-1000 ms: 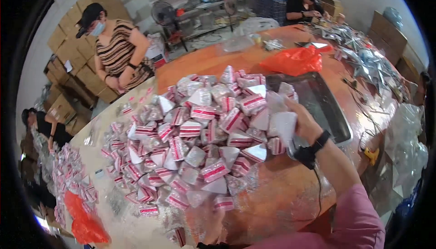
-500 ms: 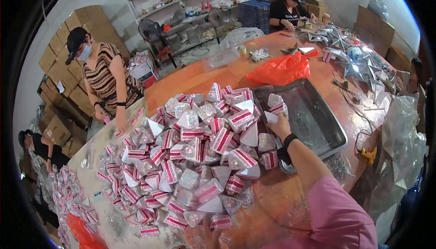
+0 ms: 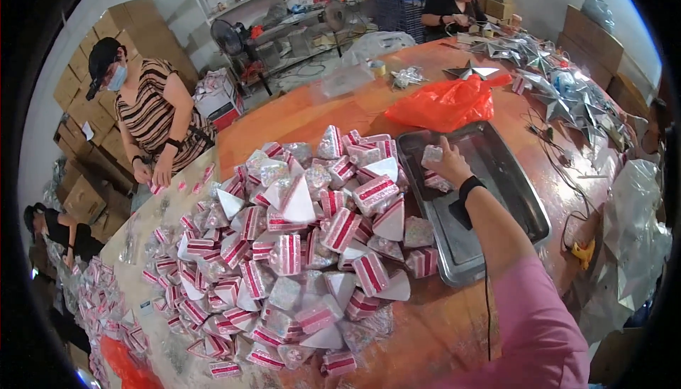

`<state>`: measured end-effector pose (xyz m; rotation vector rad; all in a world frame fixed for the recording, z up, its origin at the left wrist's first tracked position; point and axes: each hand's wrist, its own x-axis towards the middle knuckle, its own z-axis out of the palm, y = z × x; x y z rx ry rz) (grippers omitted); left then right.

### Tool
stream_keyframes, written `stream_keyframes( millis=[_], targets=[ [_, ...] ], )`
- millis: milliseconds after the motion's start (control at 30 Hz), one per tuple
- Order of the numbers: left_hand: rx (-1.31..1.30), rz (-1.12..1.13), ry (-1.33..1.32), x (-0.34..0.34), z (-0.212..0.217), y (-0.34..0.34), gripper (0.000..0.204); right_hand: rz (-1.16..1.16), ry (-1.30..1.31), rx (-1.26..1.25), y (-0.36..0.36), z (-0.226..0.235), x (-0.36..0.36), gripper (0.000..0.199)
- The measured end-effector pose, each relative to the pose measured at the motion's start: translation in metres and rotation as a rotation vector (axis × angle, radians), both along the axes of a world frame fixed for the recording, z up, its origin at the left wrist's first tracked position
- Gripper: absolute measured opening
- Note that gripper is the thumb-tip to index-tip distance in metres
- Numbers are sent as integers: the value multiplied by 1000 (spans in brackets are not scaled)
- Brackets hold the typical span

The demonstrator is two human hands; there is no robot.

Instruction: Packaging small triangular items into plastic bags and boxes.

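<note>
My right hand (image 3: 452,165) reaches from the lower right over the left part of a metal tray (image 3: 507,243). Its thumb and fingers close on a small glittery imitation cake slice (image 3: 432,153). Just below the fingers shows another slice (image 3: 438,182) with a red stripe, partly hidden by the hand. Left of the tray lies a big heap of similar wedge-shaped slices (image 3: 333,229), white and sparkly with pink and red bands. One slice (image 3: 299,202) shows its plain white triangular face on top of the heap. My left hand is out of view.
A red plastic bag (image 3: 447,105) lies behind the tray. Silver stars (image 3: 560,98), cables and a yellow glue gun (image 3: 584,254) are along the right side. A person (image 3: 152,105) works at the left edge, another (image 3: 457,9) at the far end. More slices (image 3: 106,304) lie lower left.
My right hand has moved up and over the tray; the white wedge at its fingers no longer shows there. A white-faced slice now appears atop the heap. The view has shifted slightly.
</note>
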<state>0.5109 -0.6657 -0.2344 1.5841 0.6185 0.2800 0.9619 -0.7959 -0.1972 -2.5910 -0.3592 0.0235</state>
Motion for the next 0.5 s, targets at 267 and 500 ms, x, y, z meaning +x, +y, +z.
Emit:
stream_keyframes(
  millis=[267, 500],
  targets=[
    [43, 95, 18, -2, -1, 19, 60, -85, -13, -156, 27, -7, 16, 52],
    [32, 156, 21, -19, -1, 19, 61, 87, -113, -194, 19, -13, 24, 43]
  ],
)
